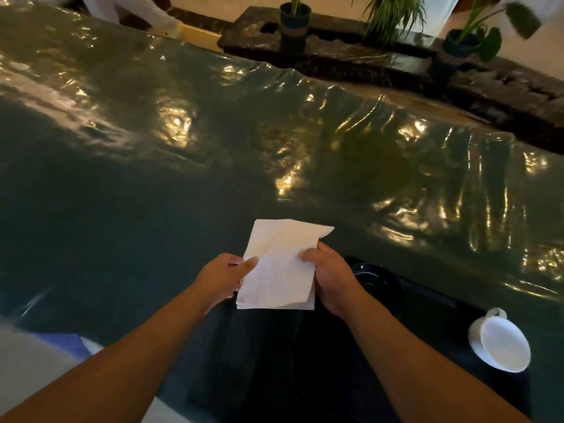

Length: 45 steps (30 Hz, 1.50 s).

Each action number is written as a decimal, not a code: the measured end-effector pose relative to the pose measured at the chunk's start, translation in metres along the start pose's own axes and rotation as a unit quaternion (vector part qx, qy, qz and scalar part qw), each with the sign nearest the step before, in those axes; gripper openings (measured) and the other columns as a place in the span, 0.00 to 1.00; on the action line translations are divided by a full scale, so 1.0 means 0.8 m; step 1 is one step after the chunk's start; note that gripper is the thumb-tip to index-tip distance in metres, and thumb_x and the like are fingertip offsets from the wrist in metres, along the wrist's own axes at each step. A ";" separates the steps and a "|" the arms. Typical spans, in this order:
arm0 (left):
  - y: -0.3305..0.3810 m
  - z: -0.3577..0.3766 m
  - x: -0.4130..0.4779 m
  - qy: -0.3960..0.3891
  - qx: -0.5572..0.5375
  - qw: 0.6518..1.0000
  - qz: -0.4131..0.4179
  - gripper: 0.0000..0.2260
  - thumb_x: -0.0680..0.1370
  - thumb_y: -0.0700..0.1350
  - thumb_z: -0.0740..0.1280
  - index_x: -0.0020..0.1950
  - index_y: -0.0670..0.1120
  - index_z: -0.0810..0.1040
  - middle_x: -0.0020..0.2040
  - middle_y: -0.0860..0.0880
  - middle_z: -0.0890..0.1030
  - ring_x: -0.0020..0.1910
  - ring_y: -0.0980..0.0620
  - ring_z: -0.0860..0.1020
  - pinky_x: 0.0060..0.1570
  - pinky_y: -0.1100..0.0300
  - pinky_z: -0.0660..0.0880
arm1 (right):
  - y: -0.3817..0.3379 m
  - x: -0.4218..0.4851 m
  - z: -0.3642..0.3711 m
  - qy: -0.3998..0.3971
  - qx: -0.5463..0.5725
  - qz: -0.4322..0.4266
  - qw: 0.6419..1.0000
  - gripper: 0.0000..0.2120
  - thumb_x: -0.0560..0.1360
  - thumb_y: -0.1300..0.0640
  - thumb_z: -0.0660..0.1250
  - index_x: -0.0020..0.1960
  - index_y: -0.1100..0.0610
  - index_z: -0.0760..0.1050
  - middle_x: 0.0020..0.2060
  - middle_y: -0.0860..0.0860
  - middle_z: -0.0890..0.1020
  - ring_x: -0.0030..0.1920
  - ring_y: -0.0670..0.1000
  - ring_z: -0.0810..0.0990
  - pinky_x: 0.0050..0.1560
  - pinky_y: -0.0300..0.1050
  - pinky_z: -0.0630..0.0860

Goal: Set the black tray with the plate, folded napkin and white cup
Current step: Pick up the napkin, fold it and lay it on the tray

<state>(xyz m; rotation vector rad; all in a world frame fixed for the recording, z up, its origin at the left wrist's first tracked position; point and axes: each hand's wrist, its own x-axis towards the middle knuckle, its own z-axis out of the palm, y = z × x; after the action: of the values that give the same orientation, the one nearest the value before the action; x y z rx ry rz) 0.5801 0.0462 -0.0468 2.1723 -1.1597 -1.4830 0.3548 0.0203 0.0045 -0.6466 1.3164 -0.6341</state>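
Observation:
I hold a white paper napkin (pixel 279 264) up over the near edge of the table, folded to a rough rectangle. My left hand (pixel 222 277) pinches its left edge and my right hand (pixel 328 277) grips its right edge. Below my forearms lies the black tray (pixel 433 296), mostly hidden by my arms. A dark plate (pixel 377 280) sits on the tray just right of my right hand. A white cup (pixel 500 341) with a handle lies tipped, mouth toward me, at the tray's right end.
The table (pixel 152 178) is covered with a shiny, wrinkled dark-green plastic sheet. A clear glass (pixel 497 157) stands at the far right. Potted plants (pixel 294 22) line a dark ledge beyond the table. Another person's sleeve (pixel 134 10) shows at the top left.

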 end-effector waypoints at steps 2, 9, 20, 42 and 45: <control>0.045 0.029 -0.014 -0.040 -0.028 0.999 -0.005 0.26 0.78 0.68 0.64 0.61 0.48 0.78 0.56 0.47 0.83 0.49 0.47 0.84 0.49 0.50 0.83 | -0.023 -0.021 -0.046 0.028 0.055 0.000 0.998 0.13 0.79 0.63 0.63 0.60 0.55 0.81 0.54 0.58 0.87 0.57 0.63 0.84 0.61 0.65 0.79; 0.113 0.103 -0.042 -0.191 -0.096 0.977 -0.016 0.39 0.68 0.79 0.60 0.60 0.50 0.83 0.61 0.50 0.84 0.60 0.50 0.81 0.63 0.51 0.77 | -0.059 -0.072 -0.153 0.048 0.142 0.023 0.988 0.17 0.75 0.58 0.66 0.62 0.62 0.79 0.49 0.62 0.87 0.48 0.65 0.86 0.46 0.58 0.82; 0.144 0.112 -0.050 -0.179 -0.346 0.921 0.001 0.29 0.72 0.58 0.75 0.67 0.41 0.79 0.61 0.40 0.85 0.59 0.39 0.84 0.64 0.39 0.78 | -0.058 -0.076 -0.187 0.015 0.162 -0.007 0.987 0.14 0.74 0.59 0.66 0.57 0.63 0.81 0.45 0.62 0.87 0.40 0.61 0.87 0.37 0.55 0.84; 0.198 0.171 -0.070 -0.199 -0.165 0.966 0.028 0.17 0.79 0.60 0.71 0.59 0.49 0.83 0.52 0.47 0.88 0.46 0.48 0.88 0.44 0.52 0.83 | -0.007 -0.129 -0.319 0.200 0.070 -0.082 0.974 0.13 0.80 0.50 0.70 0.54 0.60 0.82 0.51 0.57 0.87 0.53 0.57 0.86 0.53 0.54 0.83; 0.188 0.207 -0.074 -0.169 -0.194 0.966 0.014 0.15 0.78 0.52 0.74 0.56 0.42 0.83 0.53 0.44 0.88 0.48 0.49 0.87 0.46 0.53 0.83 | 0.022 -0.147 -0.334 0.214 -0.001 -0.080 0.974 0.16 0.78 0.53 0.74 0.33 0.52 0.74 0.35 0.48 0.82 0.42 0.52 0.82 0.42 0.46 0.79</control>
<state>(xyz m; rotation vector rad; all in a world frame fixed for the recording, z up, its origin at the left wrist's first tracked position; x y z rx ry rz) 0.3565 0.0274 0.0103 1.6804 -0.8879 -1.9335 0.0747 0.1003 0.0330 -0.6437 1.6731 -0.9417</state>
